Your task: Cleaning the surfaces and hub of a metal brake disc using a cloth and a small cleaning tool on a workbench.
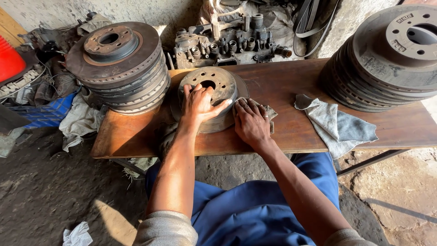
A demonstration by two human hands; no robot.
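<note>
A rusty grey brake disc (217, 82) lies flat on a brown wooden bench (291, 77) in front of me. My left hand (199, 104) rests spread on top of the disc's raised hub, fingers apart. My right hand (251, 121) presses a small grey rag (270, 112) against the disc's right rim; the rag is mostly hidden under the fingers. Both forearms reach out from grey sleeves over blue trousers.
A stack of brake discs (123, 68) stands at the bench's left end, a taller tilted stack (391, 59) at the right. A grey cloth (337, 125) lies on the bench to the right. Engine parts (227, 43) sit behind the bench. Dirt floor below.
</note>
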